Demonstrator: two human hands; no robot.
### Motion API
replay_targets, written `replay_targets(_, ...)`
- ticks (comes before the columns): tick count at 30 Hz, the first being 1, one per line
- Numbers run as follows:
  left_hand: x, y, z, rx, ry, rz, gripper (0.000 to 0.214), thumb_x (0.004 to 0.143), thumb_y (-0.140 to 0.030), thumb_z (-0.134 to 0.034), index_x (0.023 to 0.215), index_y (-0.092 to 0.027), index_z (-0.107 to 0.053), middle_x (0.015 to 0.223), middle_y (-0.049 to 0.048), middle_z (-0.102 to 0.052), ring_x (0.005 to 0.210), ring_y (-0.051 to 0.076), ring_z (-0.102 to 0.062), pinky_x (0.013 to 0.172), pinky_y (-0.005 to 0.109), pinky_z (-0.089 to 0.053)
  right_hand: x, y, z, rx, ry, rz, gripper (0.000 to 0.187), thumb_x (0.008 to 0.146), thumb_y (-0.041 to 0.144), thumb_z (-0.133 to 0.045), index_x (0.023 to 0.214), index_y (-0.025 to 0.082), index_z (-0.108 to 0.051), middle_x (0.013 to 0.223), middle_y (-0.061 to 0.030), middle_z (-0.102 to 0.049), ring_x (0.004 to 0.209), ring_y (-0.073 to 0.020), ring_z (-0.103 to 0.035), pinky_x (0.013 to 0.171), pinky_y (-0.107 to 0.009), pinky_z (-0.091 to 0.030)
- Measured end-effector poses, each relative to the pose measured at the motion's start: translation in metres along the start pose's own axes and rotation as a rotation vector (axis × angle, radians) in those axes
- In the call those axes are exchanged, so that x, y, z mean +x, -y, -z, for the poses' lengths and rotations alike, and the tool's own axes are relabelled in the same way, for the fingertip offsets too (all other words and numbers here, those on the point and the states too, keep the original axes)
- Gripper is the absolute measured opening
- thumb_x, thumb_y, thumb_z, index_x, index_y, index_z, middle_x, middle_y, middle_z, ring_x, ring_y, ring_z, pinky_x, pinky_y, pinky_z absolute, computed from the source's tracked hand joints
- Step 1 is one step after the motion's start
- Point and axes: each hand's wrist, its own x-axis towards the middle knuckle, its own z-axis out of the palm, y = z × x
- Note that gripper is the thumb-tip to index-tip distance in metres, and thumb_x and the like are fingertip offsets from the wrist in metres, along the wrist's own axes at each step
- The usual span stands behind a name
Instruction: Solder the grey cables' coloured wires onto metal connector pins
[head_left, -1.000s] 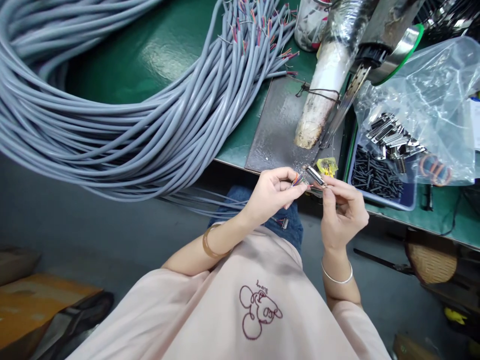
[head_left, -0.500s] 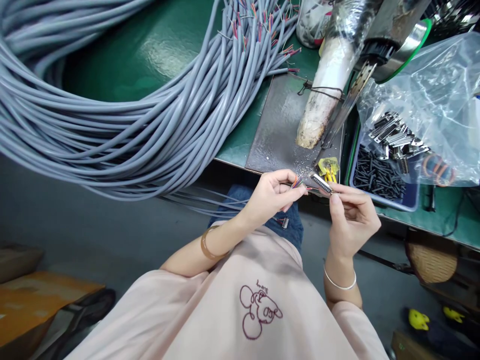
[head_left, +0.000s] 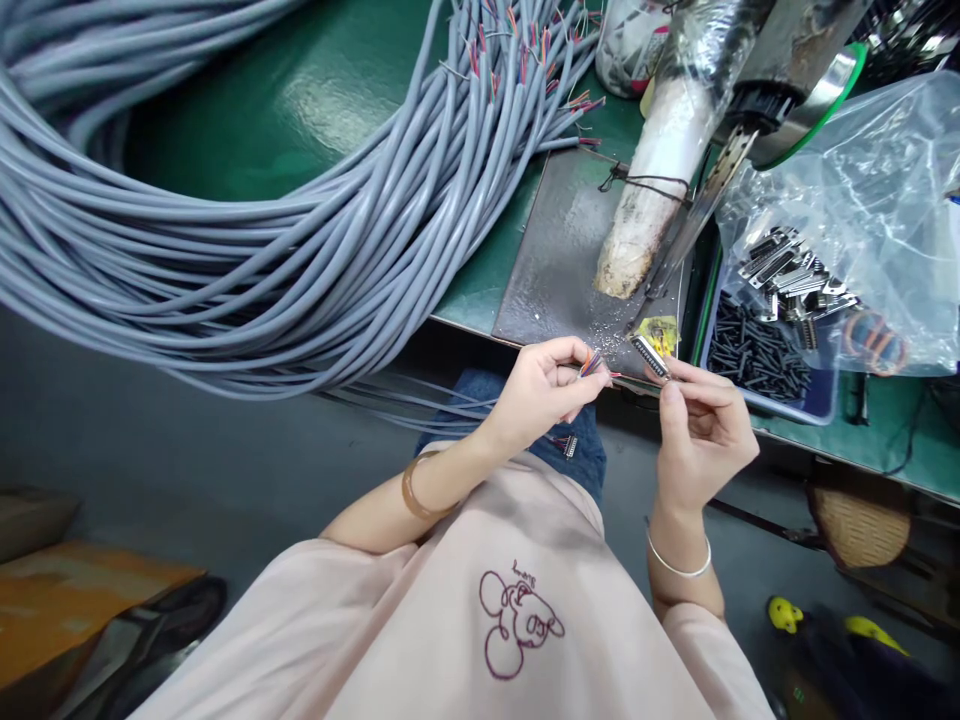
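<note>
My left hand (head_left: 544,388) is closed in a pinch on a small fan of coloured wire ends (head_left: 592,363) at the tip of a cable, just off the bench's front edge. My right hand (head_left: 701,425) is closed on a small metal multi-pin connector (head_left: 649,355), held tilted a few centimetres right of the wire ends. Connector and wires are apart. A second small connector (head_left: 568,445) lies on my lap below the left hand.
A big bundle of grey cables (head_left: 247,210) sweeps across the green bench (head_left: 315,90). A dark metal plate (head_left: 562,250) carries a wrapped soldering tool (head_left: 649,200). A blue tray (head_left: 757,355) holds black sleeves, and a clear bag (head_left: 840,220) holds metal connector shells.
My right hand has shifted the connector slightly right and up, away from the wire ends. The left hand has hardly moved.
</note>
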Motion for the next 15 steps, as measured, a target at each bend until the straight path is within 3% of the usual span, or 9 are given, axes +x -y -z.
replay_targets(7,0.006,-0.007,-0.004,0.023,0.001,-0.058,0.017,0.078,-0.023,-0.074,0.075,-0.014,-0.06,0.057,-0.0054,-0.055,0.038,0.0,-0.037,0.036,0.013,-0.028,0.006,-0.001,-0.007,-0.119,0.115,0.129,0.009,0.085,0.014,-0.071,0.088,0.022,-0.068,0.105,-0.004,-0.076,0.097,-0.0212,-0.075,0.088,-0.042,-0.062)
replay_targets(12,0.011,-0.009,-0.008,0.045,-0.04,-0.075,0.023,0.077,-0.027,-0.075,0.074,-0.015,-0.057,0.071,0.0006,-0.065,0.04,0.0,-0.041,0.036,0.015,-0.03,0.012,0.002,-0.011,-0.154,0.121,0.211,0.012,0.083,0.012,-0.07,0.083,0.022,-0.064,0.103,-0.0034,-0.077,0.096,-0.0205,-0.075,0.084,-0.039,-0.062)
replay_targets(15,0.012,-0.01,-0.01,0.05,-0.055,-0.092,0.024,0.077,-0.027,-0.076,0.072,-0.015,-0.056,0.068,-0.0009,-0.061,0.04,0.0,-0.039,0.036,0.015,-0.028,0.015,0.003,-0.012,-0.178,0.121,0.26,0.014,0.082,0.009,-0.07,0.082,0.021,-0.064,0.102,-0.0037,-0.077,0.095,-0.02,-0.075,0.084,-0.038,-0.062)
